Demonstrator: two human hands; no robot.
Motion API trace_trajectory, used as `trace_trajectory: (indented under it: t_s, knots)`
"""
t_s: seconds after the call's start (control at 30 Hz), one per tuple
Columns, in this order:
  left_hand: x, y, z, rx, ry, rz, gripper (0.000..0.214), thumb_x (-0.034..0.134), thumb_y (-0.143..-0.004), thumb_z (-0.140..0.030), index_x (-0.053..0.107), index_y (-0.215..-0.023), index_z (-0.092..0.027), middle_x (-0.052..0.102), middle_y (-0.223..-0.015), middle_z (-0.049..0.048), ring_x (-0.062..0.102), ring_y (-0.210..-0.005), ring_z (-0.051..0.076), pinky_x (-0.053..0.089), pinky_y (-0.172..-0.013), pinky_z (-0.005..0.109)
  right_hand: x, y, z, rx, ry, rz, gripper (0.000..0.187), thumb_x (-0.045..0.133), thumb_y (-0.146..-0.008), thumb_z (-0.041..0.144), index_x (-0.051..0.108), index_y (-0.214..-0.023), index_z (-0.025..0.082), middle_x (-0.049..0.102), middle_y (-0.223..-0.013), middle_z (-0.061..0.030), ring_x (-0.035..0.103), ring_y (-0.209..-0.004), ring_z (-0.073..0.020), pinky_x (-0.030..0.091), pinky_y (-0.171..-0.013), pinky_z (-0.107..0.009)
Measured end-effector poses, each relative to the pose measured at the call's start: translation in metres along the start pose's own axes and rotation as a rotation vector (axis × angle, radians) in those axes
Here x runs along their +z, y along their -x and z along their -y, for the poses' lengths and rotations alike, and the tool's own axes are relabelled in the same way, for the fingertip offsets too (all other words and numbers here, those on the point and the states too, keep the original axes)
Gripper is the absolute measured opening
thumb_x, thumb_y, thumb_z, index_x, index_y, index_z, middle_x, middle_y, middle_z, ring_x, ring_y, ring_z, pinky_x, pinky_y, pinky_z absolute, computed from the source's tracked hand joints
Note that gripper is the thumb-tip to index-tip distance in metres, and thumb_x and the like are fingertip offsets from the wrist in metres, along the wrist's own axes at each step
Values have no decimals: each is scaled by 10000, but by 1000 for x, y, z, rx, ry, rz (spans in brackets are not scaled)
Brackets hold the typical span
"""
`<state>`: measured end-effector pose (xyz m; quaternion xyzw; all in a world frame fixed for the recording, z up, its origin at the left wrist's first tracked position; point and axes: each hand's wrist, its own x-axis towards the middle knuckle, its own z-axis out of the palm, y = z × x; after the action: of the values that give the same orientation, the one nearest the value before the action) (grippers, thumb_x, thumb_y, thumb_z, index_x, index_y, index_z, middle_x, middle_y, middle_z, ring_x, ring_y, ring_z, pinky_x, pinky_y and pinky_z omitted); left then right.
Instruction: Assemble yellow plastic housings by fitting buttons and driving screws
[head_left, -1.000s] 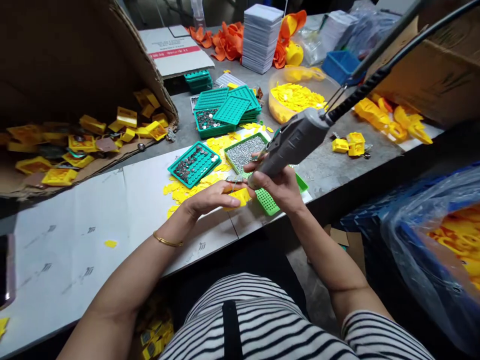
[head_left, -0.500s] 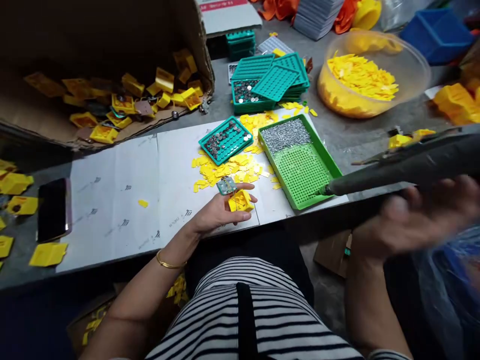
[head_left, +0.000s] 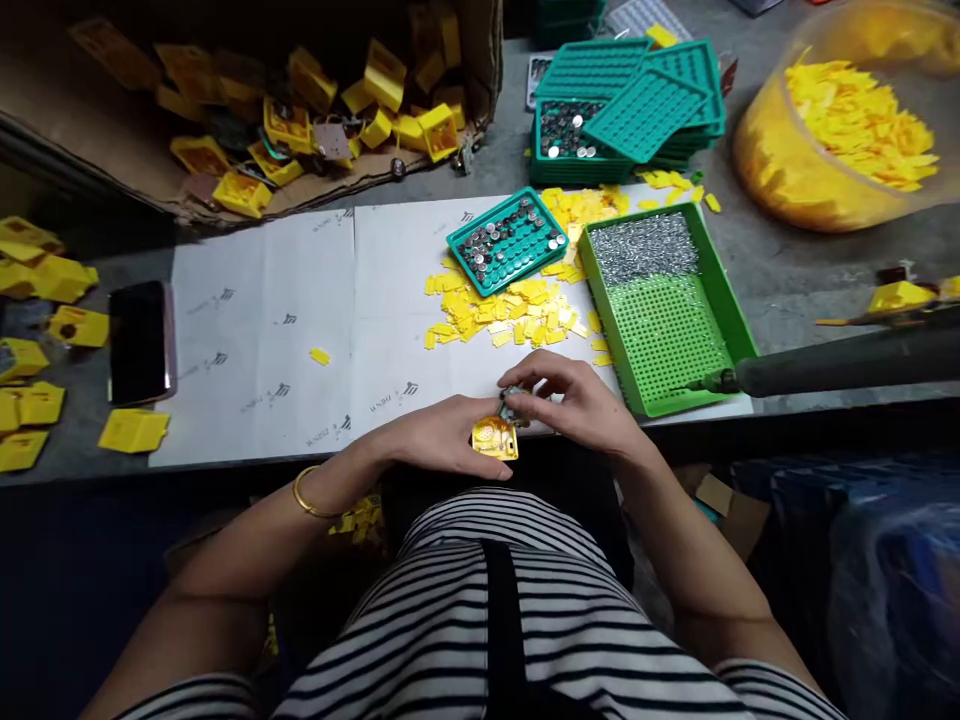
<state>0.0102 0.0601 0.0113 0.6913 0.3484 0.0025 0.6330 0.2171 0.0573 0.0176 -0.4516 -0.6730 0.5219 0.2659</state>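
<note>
My left hand (head_left: 442, 440) is closed on a small yellow plastic housing (head_left: 495, 438) at the near table edge. My right hand (head_left: 577, 405) pinches a small greenish circuit board (head_left: 512, 402) just above that housing. Beyond the hands lies a pile of yellow plastic chips (head_left: 510, 305), with a teal tray of round metal button cells (head_left: 508, 241) on top of it. A green tray (head_left: 721, 300) holding tiny silver screws stands to the right. The grey electric screwdriver (head_left: 840, 362) hangs free at the right, its tip by the green tray.
An open cardboard box (head_left: 247, 190) of yellow housings lies at the far left. A stack of teal trays (head_left: 630, 110) and a clear tub of yellow chips (head_left: 840, 150) sit at the back. A dark phone (head_left: 140, 342) lies left on the white paper sheet (head_left: 255, 340).
My right hand has let go of the screwdriver and come back to the board and housing in my left hand. The view has tilted down toward the table edge.
</note>
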Motion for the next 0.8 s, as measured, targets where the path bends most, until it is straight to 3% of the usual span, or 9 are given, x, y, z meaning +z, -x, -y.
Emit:
trace_trajectory:
  t_s: [0.13,0.23,0.37,0.47,0.53,0.63,0.8]
  knots:
    - [-3,11,11,-183,506,-79,565,734,-744,-345,514,-1245,-201,645,-821,3,642,-678,151,529,-602,268,2,7,-4,-76,107,-204,133,650,-859,311,628,-845,180,636,-974,-62,602,-763,-124,481,-565,-212]
    - [-2,18,15,-260,795,-255,537,752,-737,-266,531,-1223,-210,669,-1020,62,695,-789,156,570,-651,251,6,8,-10,-71,167,-238,119,581,-907,296,585,-869,184,651,-1012,-67,620,-752,-121,469,-536,-209]
    - [-4,28,15,-291,932,-330,504,759,-737,-231,560,-1199,-193,647,-1172,112,719,-822,182,595,-626,232,12,-1,-16,-38,267,-216,185,537,-925,241,583,-1098,194,632,-1099,-67,637,-784,-122,506,-628,-240]
    - [-8,35,16,-287,1052,-326,465,694,-783,-190,557,-1228,-171,646,-1200,137,729,-873,229,613,-632,248,15,-11,-16,-54,356,-57,295,574,-888,208,575,-1182,198,583,-1206,-83,630,-872,-143,526,-762,-291]
    - [-10,38,18,-269,1140,-312,449,651,-799,-152,560,-1239,-145,642,-1225,158,719,-951,268,623,-670,272,17,-16,-15,-36,401,16,324,598,-865,200,582,-1188,175,569,-1212,-101,620,-901,-159,521,-814,-321]
    - [-10,42,21,-250,1232,-312,498,637,-780,-90,561,-1270,-141,627,-1274,162,690,-1047,298,627,-731,294,17,-20,-13,13,455,17,276,581,-868,180,625,-1139,147,591,-1131,-110,609,-883,-170,507,-806,-327]
    - [-2,45,24,-246,1233,-357,557,679,-767,-64,566,-1290,-218,609,-1322,95,673,-1087,244,614,-756,232,11,-19,-13,78,411,17,221,596,-872,208,670,-1076,165,639,-953,-63,598,-778,-151,484,-729,-292]
